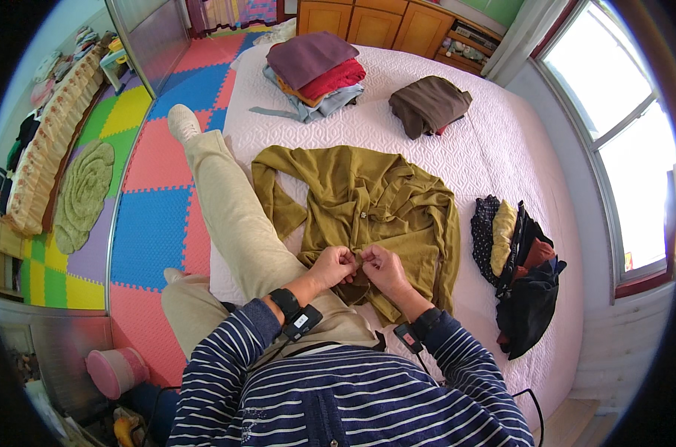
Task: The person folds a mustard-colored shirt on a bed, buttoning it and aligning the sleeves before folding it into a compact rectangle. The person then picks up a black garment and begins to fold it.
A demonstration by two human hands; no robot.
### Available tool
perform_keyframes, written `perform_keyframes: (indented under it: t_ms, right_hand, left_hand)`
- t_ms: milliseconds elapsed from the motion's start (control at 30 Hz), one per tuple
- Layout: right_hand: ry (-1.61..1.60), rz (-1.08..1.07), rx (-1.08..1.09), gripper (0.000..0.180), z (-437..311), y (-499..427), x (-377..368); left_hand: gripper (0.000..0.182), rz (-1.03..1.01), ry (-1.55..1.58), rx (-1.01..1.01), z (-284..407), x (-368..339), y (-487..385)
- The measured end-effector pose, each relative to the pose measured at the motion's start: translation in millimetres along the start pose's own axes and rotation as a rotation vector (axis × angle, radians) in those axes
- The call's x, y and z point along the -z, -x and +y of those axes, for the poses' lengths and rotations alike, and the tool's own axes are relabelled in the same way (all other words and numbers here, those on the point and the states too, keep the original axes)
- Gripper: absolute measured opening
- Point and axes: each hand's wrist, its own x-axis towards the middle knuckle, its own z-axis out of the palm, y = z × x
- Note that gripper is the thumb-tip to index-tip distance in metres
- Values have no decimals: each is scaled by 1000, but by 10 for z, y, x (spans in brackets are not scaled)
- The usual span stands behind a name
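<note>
An olive-green long-sleeved garment (382, 184) lies spread on the bed, its lower front edge near my lap. My left hand (336, 266) pinches that edge between thumb and fingers. Close beside it on the right, my right hand (383, 269) pinches the same front opening. A small light button or ornament (363, 214) shows on the garment's front, above both hands. One sleeve (279, 204) is bent on the left; the other runs down the right side. What lies between my fingertips is too small to tell.
The quilted bedspread (516, 167) bears a stack of folded clothes (315, 70), a folded dark brown garment (430, 106) and a loose pile of dark clothes (525, 279) at right. Foam floor mats (150, 234) and a pink round container (116, 371) are at left, a window (611, 128) at right.
</note>
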Motion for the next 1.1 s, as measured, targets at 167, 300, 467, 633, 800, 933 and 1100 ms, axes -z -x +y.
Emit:
perform_keyframes:
  t_ms: [167, 300, 467, 633, 800, 933, 1100]
  right_hand:
    - [236, -62, 21, 18, -283, 0, 105]
    - [398, -80, 84, 18, -402, -59, 124]
    - [428, -47, 60, 16, -257, -94, 67]
    - [235, -26, -173, 16, 14, -133, -11]
    - [-512, -66, -445, 13, 125, -123, 24]
    - [-431, -115, -371, 15, 122, -129, 90]
    - [-242, -142, -162, 17, 71, -228, 121]
  left_hand:
    - [9, -7, -42, -32, -16, -15, 24]
    - [5, -2, -148, -107, -15, -51, 48]
    - [4, 22, -156, -118, -32, -51, 30]
    - [10, 63, -109, -136, -46, -54, 14]
    - [14, 51, -91, -216, 17, -47, 45]
    - [16, -43, -75, -161, 86, -49, 36]
    - [14, -61, -150, -96, 240, 28, -59]
